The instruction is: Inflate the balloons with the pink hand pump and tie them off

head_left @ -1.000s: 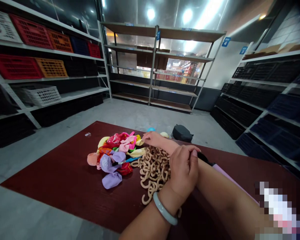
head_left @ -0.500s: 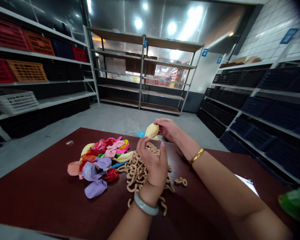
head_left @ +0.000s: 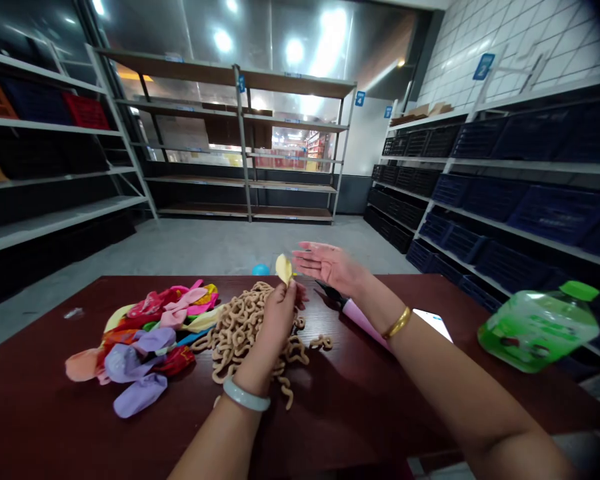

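Note:
My left hand [head_left: 278, 312] is closed, pinching a small pale-yellow balloon [head_left: 284, 269] that stands up from the fingertips above the table. Just to the right, my right hand [head_left: 330, 267] is held open with its fingers stretched towards the balloon, slightly blurred, holding nothing. Below and behind my left wrist lies a heap of tan, curled, ring-like pieces [head_left: 237, 327]. Left of that heap is a pile of limp, colourful balloons [head_left: 150, 333], some knotted, in purple, red, pink, orange and yellow.
Under my right forearm lies a pink tube-shaped tool with a black tip [head_left: 363, 321]. A phone [head_left: 433, 322] and a green-filled bottle [head_left: 537, 327] are at the right of the dark red table [head_left: 45, 400]. Shelves with crates [head_left: 550, 207] surround the floor; a blue round thing [head_left: 261, 269] shows past the far edge.
The yellow balloon has passed from my right hand to my left. My right hand has let go and opened. The view has turned right, bringing the bottle and pink tool into sight.

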Demonstrator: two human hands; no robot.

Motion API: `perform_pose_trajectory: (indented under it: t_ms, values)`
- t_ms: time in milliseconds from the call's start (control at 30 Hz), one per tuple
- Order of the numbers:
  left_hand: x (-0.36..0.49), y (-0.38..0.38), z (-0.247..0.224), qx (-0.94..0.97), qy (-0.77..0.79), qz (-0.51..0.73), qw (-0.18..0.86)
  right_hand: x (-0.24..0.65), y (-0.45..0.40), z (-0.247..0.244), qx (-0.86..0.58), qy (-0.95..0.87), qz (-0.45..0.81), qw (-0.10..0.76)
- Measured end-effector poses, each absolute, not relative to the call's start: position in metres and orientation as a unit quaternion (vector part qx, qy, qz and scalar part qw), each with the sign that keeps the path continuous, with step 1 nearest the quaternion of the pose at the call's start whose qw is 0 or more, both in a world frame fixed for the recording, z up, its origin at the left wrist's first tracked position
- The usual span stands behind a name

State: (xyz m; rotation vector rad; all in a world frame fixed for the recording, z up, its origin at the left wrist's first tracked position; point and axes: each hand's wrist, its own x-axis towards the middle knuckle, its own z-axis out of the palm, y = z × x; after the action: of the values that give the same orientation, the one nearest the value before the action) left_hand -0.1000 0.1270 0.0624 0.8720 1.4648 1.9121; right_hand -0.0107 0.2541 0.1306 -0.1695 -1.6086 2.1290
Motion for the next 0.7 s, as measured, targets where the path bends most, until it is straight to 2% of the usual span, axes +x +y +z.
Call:
perform_pose_trajectory:
  t_ms: [100,167,233,300,333,400,467,533,700]
  values:
    - [-0.093,0.126,0.068,0.254,0.414,0.737,0.471,0.012,0.265,0.121,-0.175,-0.72,0.611,0.279]
    - [-0.096,0.124,0.072,0.209,0.352,0.755,0.512,0.031,0.274,0.11,-0.283,-0.823,0.406,0.279]
    - [-0.102,0.121,0.075,0.176,0.321,0.774,0.517,0.051,0.281,0.095,-0.328,-0.846,0.334,0.256]
    - [-0.11,0.119,0.078,0.151,0.307,0.79,0.509,0.069,0.286,0.078,-0.392,-0.892,0.169,0.147]
    - [-0.113,0.118,0.079,0.141,0.304,0.798,0.501,0.075,0.287,0.07,-0.394,-0.905,0.125,0.095]
    - [-0.118,0.118,0.079,0.127,0.299,0.814,0.481,0.082,0.286,0.055,-0.383,-0.919,0.091,0.033]
    - [-0.122,0.118,0.077,0.131,0.293,0.823,0.469,0.082,0.281,0.046,-0.382,-0.921,0.072,0.013]
    - [-0.124,0.118,0.073,0.144,0.293,0.822,0.466,0.078,0.273,0.045,-0.386,-0.921,0.051,0.035]
    - [-0.125,0.122,0.065,0.15,0.313,0.827,0.442,0.068,0.243,0.068,-0.338,-0.918,0.027,0.204]
